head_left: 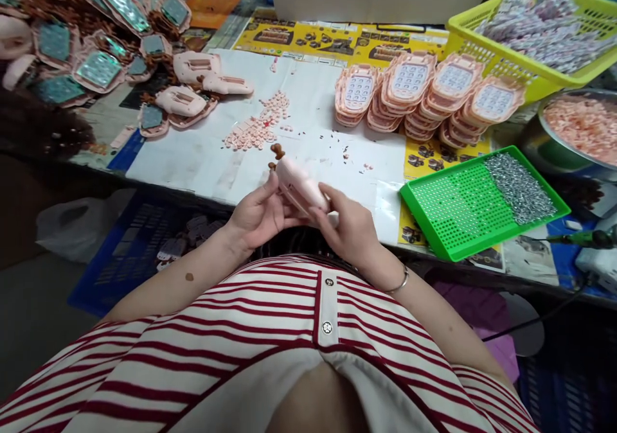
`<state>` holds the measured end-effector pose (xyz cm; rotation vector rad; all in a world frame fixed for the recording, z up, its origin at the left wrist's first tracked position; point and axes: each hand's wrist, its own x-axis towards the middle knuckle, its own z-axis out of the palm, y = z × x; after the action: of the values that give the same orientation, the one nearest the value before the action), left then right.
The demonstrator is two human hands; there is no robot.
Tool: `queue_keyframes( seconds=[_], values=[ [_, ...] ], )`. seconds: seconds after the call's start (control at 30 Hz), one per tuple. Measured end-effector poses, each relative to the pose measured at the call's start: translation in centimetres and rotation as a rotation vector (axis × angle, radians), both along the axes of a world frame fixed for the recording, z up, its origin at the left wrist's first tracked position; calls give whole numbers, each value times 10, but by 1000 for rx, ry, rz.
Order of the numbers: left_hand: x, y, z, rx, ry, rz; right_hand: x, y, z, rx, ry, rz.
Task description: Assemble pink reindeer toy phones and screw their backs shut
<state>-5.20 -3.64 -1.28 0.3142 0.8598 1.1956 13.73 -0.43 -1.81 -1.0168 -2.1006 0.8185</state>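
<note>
Between my two hands, just above the table's front edge, is a pale pink plastic toy shell (301,182) with brown antler-like tips at its far end. My right hand (349,224) is closed around its near end, thumb and fingers on either side. My left hand (263,214) supports the other side, its thumb up by the brown tips and its fingers underneath. Past the shell lies a spread of small pink button pieces (258,124) on the white sheet (193,157). The underside of the shell is partly hidden by my fingers.
Stacked pink keypad panels (405,79) stand at the back right. A green tray (443,202) holds screws, beside a metal bowl (554,131) of pink parts and a yellow basket (525,67). Finished-looking shells (99,70) pile up at left. A green-handled screwdriver (588,239) lies far right.
</note>
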Motion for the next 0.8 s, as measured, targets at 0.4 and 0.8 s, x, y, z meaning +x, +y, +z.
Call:
queue_keyframes(
  seconds=[0.4, 0.8],
  values=[
    [-2, -11, 6, 267, 64, 96, 13, -4, -14, 556, 24, 47],
    [1, -15, 1, 223, 72, 7, 6, -3, -10, 788, -49, 294]
  ],
)
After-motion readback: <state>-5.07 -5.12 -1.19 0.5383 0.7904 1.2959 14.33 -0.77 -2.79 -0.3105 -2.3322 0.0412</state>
